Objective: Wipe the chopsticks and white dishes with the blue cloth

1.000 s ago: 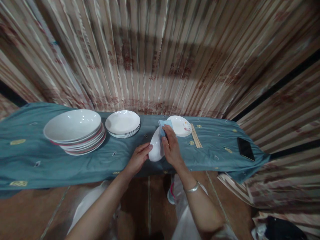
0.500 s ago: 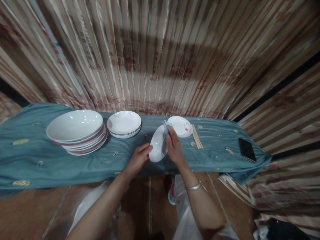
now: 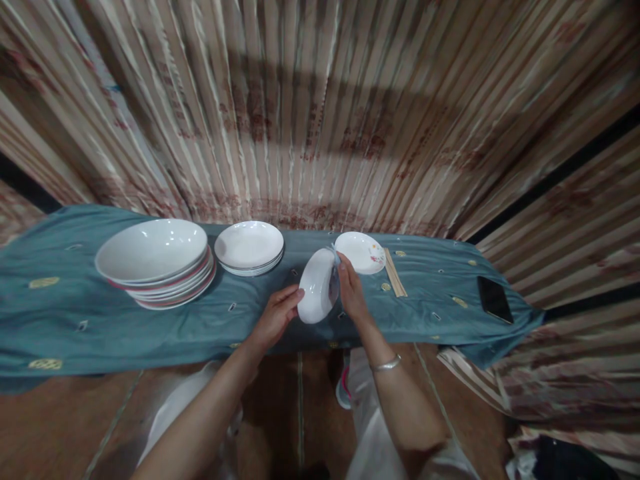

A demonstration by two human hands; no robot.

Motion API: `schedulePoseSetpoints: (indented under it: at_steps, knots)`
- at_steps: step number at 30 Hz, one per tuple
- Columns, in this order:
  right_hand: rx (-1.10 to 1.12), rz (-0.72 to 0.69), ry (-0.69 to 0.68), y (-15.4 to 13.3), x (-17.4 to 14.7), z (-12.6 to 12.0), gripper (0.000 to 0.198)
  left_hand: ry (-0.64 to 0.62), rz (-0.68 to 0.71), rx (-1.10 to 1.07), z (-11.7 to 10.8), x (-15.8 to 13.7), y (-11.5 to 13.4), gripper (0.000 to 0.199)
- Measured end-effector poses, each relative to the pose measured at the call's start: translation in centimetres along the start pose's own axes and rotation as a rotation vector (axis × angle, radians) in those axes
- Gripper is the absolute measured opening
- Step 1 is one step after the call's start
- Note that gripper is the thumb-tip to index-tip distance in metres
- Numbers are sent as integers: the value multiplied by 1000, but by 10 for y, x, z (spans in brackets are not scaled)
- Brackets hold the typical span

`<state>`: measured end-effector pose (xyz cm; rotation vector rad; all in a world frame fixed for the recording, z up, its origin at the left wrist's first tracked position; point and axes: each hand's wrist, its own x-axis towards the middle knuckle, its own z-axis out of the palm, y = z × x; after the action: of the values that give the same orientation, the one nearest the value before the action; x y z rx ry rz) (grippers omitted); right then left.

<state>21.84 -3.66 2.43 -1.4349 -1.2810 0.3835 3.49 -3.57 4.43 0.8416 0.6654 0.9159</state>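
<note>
Far left: a stack of big white bowls [image 3: 151, 250], some red-rimmed, sits on the teal tablecloth [image 3: 430, 303]. Beside it, a lower stack of white plates [image 3: 250, 244]. Neither stack has shifted in its place on the cloth; my head has barely moved.

Centre: my left hand [image 3: 277, 312] has the white dish [image 3: 314, 288] by its left edge, thumb on the face toward me, the other fingers mostly out of sight behind. Grip closed, no gap to speak of. Dish is held up over the front half of the table, tipped on edge.

My right hand [image 3: 351, 288] is at the dish's right edge, fingers curled in close, tips hidden. A second ago the blue cloth [image 3: 334, 249] was spread broad near the top; now only a scrap pokes out at the upper rim, pinched in beside my thumb as best I can see. I read that as the rubbing having slid round the right edge, the left hand serving as the steady clamp. Cannot tell how much of the far side the cloth covers.

Right of that: a flowered plate [image 3: 356, 253] lies flat, wooden chopsticks [image 3: 395, 272] just beside it. Far right, a dark phone [image 3: 495, 300], well apart from both hands.
</note>
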Motion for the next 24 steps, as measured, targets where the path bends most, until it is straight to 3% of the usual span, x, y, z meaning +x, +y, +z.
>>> schedulePoseSetpoints:
  at_steps: [10,24]
  knots:
    - [8,159,-3,20,-6,7,72,26,-12,-39,-1,2,3,38]
    - [-80,129,-72,39,-16,13,65,95,-14,-139,-7,8,-1,36]
